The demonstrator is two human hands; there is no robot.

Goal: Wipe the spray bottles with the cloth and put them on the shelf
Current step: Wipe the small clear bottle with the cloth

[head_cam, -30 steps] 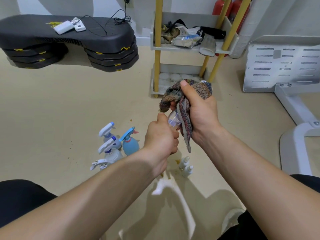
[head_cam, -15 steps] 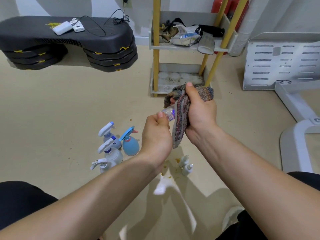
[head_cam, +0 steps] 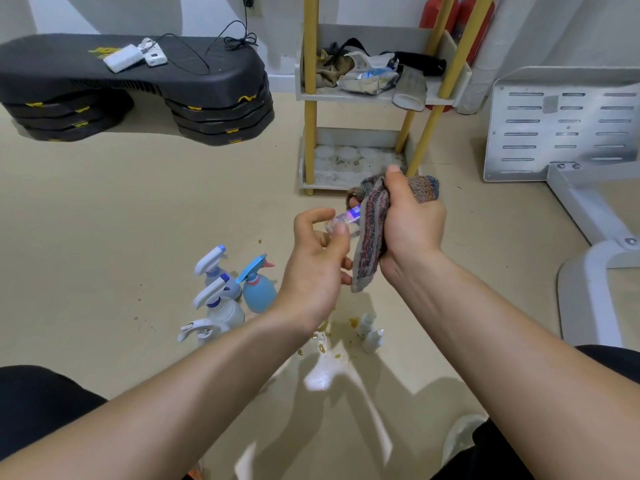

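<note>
A small bottle (head_cam: 346,221) sits mid-wipe, its end pinched by the left grip (head_cam: 311,271) and its body wrapped in the striped cloth (head_cam: 372,237) clutched by the right grip (head_cam: 412,230), while other spray bottles (head_cam: 225,292) wait on the floor (head_cam: 121,220), none on the shelf (head_cam: 349,162) yet.

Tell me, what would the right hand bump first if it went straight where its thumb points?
Probably the bottom shelf. Only bare floor shows between it and the right hand, which grips the cloth, but depth is hard to judge.
</note>
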